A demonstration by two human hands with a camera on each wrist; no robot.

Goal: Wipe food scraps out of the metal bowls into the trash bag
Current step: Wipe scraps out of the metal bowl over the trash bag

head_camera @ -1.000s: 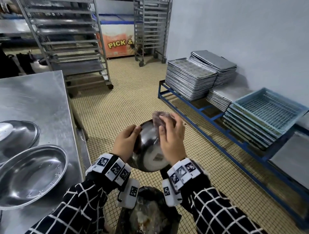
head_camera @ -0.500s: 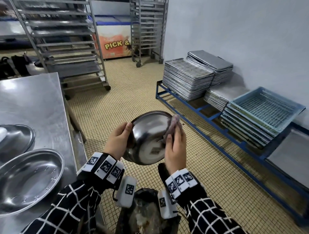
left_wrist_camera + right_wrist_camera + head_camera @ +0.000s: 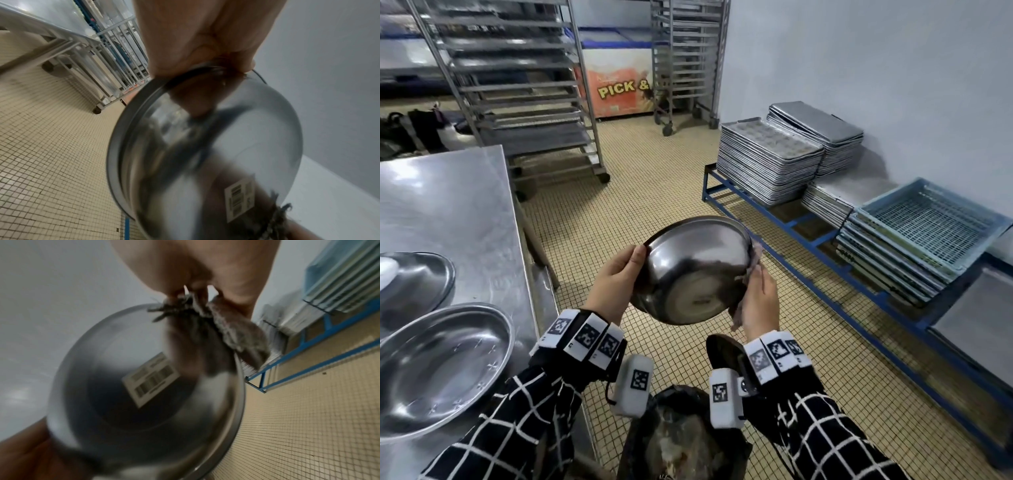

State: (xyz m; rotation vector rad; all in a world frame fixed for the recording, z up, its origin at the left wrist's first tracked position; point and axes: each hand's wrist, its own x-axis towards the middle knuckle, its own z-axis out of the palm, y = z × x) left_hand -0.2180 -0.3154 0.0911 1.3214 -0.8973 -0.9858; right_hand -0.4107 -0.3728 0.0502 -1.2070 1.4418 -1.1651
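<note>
A person's left hand (image 3: 616, 281) clamps the tilted metal bowl's (image 3: 697, 270) rim above the trash bag (image 3: 681, 435), right hand (image 3: 758, 305) pinching a cloth (image 3: 236, 335); steady tilt helps scraps drop in.

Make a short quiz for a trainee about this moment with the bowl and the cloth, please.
1. True or false: the metal bowl is held with its opening turned away from the person, so its underside with a barcode sticker faces the wrist cameras.
2. Which hand holds the cloth? A) left hand B) right hand C) neither
3. Fill in: below the hands stands the open ____.

Key
1. True.
2. B: the right hand holds the cloth at the bowl's rim; the left hand grips the opposite rim.
3. trash bag.
</note>
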